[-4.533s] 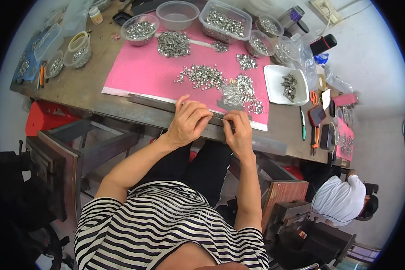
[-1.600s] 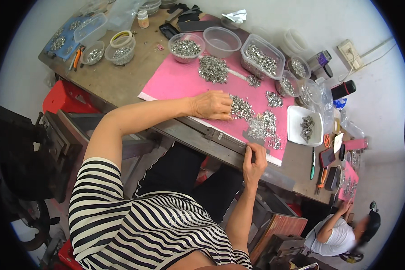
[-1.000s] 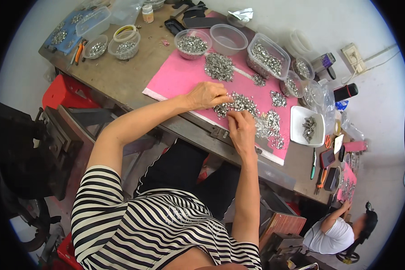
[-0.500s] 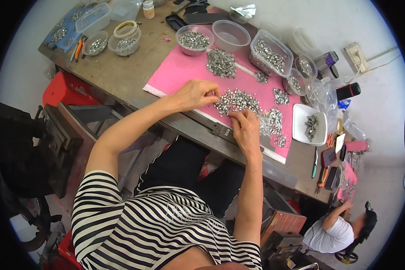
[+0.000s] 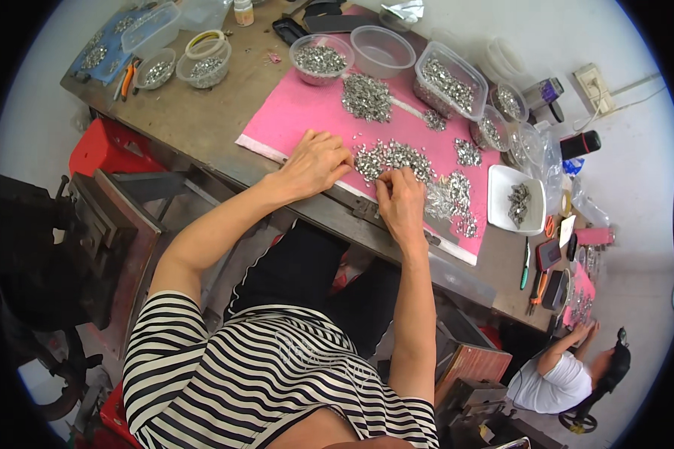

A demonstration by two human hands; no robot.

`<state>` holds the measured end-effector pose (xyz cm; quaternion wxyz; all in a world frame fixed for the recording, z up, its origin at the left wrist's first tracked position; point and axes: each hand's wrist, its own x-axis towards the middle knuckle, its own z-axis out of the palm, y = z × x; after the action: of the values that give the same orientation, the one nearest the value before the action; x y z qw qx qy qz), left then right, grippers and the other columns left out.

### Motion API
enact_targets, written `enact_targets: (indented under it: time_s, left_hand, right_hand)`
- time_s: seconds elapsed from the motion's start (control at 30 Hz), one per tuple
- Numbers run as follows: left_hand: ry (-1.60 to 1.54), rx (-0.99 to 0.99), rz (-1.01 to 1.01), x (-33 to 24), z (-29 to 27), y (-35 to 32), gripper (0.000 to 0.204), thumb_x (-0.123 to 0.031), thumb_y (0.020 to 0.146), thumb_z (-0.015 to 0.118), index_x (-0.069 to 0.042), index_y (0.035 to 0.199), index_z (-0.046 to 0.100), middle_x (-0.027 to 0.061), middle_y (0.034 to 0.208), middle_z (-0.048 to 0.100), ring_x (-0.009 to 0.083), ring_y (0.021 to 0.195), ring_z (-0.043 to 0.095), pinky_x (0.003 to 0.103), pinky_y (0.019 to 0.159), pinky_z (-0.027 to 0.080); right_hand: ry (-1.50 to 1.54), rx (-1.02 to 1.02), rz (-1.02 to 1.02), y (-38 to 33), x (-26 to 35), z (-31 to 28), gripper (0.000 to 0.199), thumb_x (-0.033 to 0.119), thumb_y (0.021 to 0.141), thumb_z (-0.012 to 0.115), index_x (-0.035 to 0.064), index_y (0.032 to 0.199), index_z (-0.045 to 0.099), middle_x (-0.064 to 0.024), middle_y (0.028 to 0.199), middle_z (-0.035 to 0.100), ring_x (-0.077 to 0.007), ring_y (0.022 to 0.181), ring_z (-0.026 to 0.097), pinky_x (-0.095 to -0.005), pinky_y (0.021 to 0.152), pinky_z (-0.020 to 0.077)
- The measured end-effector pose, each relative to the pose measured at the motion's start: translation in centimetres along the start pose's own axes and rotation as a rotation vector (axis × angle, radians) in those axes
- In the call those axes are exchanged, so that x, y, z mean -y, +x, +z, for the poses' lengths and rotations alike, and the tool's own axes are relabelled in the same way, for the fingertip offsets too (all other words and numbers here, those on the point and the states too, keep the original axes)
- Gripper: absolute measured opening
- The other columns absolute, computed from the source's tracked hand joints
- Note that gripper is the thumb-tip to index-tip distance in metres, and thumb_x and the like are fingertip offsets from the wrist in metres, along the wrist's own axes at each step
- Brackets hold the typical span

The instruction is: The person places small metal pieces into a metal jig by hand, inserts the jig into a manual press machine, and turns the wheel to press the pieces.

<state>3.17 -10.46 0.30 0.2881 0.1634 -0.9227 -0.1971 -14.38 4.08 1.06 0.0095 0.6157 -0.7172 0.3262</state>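
On a pink cloth [image 5: 273, 123] lies a pile of small shiny metal pieces [image 5: 397, 156], close to the bench's near edge. My left hand [image 5: 316, 166] rests at the left of this pile with its fingers curled together; whatever they hold is hidden. At the pile's near side, my right hand [image 5: 403, 200] pinches with thumb and forefinger, too small a grip to make out its content. Just right of it sits a clear plastic bag [image 5: 439, 200], beside more loose metal pieces [image 5: 460, 191]. Farther back is another metal heap [image 5: 367, 97].
Behind the heaps stand a round tub of pieces [image 5: 322, 78], a bare round tub [image 5: 383, 69] and a rectangular tub [image 5: 472, 69]. A white tray [image 5: 494, 198] is at the right, with pliers [image 5: 537, 292] beyond. Another person [image 5: 554, 382] sits at far right.
My left hand has lowered toward the cloth's near edge and moved slightly left of the pile. My right hand has shifted a little left and up, still pinching.
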Motion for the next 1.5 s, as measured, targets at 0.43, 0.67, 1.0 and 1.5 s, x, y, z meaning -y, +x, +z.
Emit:
enact_targets:
  time_s: [0.43,0.67,1.0,1.5]
  left_hand:
    - [-0.222,-0.046,0.122,-6.1,3.7,-1.7,0.009,-0.014,0.089,0.068,-0.007,0.093,0.066,0.0066,0.094,0.059,0.0269,0.096,0.056,0.041,0.087,0.04]
    - [-0.163,-0.116,0.185,-7.0,4.7,-1.5,0.011,-0.014,0.087,0.069,-0.005,0.092,0.064,0.0076,0.095,0.058,0.0267,0.096,0.056,0.041,0.091,0.04]
    - [-0.119,-0.188,0.181,-7.3,5.0,-1.7,0.012,-0.014,0.084,0.071,-0.007,0.091,0.064,0.0077,0.093,0.059,0.0268,0.096,0.056,0.046,0.098,0.039]
    - [-0.103,-0.154,0.081,-8.1,4.9,-1.9,0.011,-0.015,0.082,0.072,-0.009,0.09,0.066,0.0061,0.093,0.059,0.0262,0.099,0.057,0.059,0.114,0.029]
  right_hand:
    - [0.142,-0.021,0.011,-5.1,0.7,-3.6,0.013,-0.001,0.086,0.068,0.0017,0.095,0.06,-0.0125,0.093,0.06,-0.0321,0.087,0.058,-0.0416,0.08,0.0428]
    - [-0.026,-0.068,-0.082,-6.0,0.5,-3.0,0.016,-0.001,0.084,0.071,0.0032,0.097,0.062,-0.0118,0.095,0.061,-0.0314,0.088,0.058,-0.0408,0.081,0.045]
    - [0.065,-0.114,-0.097,-5.6,0.6,-3.4,0.012,-0.002,0.085,0.07,0.0025,0.096,0.066,-0.0106,0.094,0.064,-0.03,0.087,0.061,-0.04,0.08,0.0471]
    - [-0.067,0.074,-0.191,-0.4,-2.0,-3.4,0.026,0.0,0.086,0.068,0.0109,0.108,0.077,-0.0094,0.083,0.058,-0.0278,0.08,0.058,-0.0402,0.072,0.0451]
